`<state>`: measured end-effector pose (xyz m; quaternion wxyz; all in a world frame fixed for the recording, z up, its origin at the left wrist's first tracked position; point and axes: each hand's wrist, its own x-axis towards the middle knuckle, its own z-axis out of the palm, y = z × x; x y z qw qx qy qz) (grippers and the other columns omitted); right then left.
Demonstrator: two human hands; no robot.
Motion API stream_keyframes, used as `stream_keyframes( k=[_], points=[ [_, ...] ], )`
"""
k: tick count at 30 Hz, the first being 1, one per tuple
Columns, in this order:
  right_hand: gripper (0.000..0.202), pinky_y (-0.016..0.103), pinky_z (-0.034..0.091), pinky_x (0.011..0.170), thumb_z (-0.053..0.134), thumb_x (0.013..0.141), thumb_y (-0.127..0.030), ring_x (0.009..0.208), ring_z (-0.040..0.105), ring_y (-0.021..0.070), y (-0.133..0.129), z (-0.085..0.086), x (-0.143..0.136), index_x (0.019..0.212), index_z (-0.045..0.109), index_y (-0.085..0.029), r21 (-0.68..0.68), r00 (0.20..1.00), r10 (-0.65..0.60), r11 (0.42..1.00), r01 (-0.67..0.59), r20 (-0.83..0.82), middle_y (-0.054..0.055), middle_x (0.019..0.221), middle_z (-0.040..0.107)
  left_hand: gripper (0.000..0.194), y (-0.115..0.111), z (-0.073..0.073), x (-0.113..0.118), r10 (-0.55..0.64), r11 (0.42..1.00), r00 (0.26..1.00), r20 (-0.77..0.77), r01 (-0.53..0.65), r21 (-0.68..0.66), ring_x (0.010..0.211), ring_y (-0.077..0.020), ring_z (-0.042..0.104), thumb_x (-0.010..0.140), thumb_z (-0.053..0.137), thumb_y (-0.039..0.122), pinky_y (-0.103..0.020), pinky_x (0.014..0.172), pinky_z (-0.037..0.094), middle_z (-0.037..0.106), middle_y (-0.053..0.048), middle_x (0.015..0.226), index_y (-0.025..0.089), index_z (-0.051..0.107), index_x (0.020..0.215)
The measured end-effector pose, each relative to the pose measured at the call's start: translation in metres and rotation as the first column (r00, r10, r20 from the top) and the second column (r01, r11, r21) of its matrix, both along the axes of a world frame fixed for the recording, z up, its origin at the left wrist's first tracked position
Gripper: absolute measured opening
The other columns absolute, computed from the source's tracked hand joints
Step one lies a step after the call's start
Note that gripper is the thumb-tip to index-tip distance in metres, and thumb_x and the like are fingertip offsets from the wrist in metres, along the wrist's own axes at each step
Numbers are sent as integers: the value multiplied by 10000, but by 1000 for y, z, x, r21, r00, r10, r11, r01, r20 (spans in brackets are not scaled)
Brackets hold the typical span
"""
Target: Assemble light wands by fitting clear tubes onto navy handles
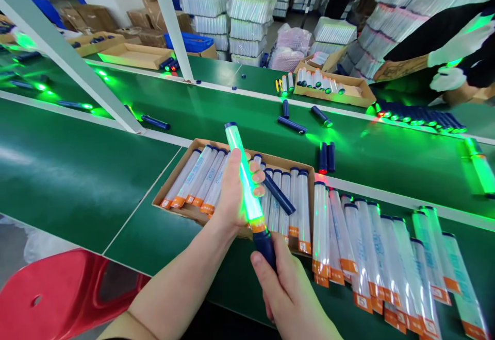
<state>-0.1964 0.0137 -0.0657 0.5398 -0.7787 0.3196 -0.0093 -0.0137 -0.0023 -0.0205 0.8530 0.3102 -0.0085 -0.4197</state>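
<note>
A light stick (247, 185) glows bright green in front of me, tilted, with its dark blue cap at the top left. My left hand (234, 190) is wrapped round its clear tube. Lower down, my right hand (284, 283) grips the stick's dark blue handle (264, 247). Behind the hands lies a shallow cardboard box (311, 185) holding clear tubes (197, 177) with orange ends. A loose dark blue handle (279, 194) rests across the tubes on the box's right side, unlit as far as I can see.
Many clear tubes (381, 257) lie in a row on the green bench at right. Loose blue handles (292, 124) lie on the belt beyond, some lit. A co-worker's gloved hands (448, 78) are at far right. A white post (170, 20) rises left; a red stool (46, 299) stands below.
</note>
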Motion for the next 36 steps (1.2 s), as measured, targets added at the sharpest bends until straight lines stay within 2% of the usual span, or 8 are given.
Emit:
stream_keyframes(
  k=[4,8,10,12,14,17,29,36],
  points=[
    [473,400,544,764,348,1062,-637,955,725,314,-16,9,17,1258,522,-244,-94,997,3,996,5,82,146,1069,735,354,-9,-5,11,39,999,999,36,-40,10,536,-56,440,970,641,527,-122,403,309,421,50,734,199,510,941],
    [360,322,497,655,358,1095,-552,793,710,253,-113,25,69,1155,517,-234,-366,987,-19,930,-41,-158,78,888,717,351,-10,-38,33,83,895,936,343,-221,388,715,-120,562,975,616,542,-206,616,490,551,-9,888,206,534,1035],
    [320,347,505,741,424,1097,-448,906,705,275,-179,30,112,1256,504,-183,-503,973,-140,864,30,-184,148,1024,720,362,-2,-60,42,-98,814,730,676,-332,476,903,-179,619,924,705,477,-277,813,523,587,-38,981,219,545,1121],
    [337,363,537,784,526,1073,-411,919,704,254,-240,29,157,1287,545,-152,-528,956,-181,848,33,-231,151,1083,717,277,9,-79,47,-384,726,344,857,-460,510,1061,-262,609,942,648,403,-380,948,496,601,-87,1062,209,573,1126],
    [363,388,571,842,606,1046,-434,934,701,223,-288,23,191,1262,613,-143,-530,944,-193,848,23,-268,111,1115,712,210,19,-89,48,-647,613,50,761,-560,558,1045,-303,601,1006,493,351,-436,932,481,619,-126,1064,188,611,1065],
    [372,436,579,936,643,1031,-468,1039,690,229,-338,14,211,1230,670,-155,-554,926,-256,830,63,-278,97,1202,697,315,27,-89,40,-841,470,-116,529,-642,606,983,-300,619,1043,362,285,-423,851,491,653,-144,1036,170,654,1031],
    [407,420,601,880,567,1074,-470,973,711,217,-402,-14,146,1320,628,-150,-553,794,-520,780,291,-315,108,1183,704,235,-4,-66,23,-961,210,-9,275,-672,710,1054,-340,676,974,457,193,-370,737,559,610,-176,1128,115,612,1133],
    [725,353,595,711,509,1046,-210,727,737,214,-354,24,62,1645,101,-211,-536,904,-427,768,350,-21,148,1145,705,185,-7,-68,27,-876,311,88,475,-650,693,1069,-371,650,968,475,220,-383,776,514,620,-205,1094,110,592,1060]
  ],
)
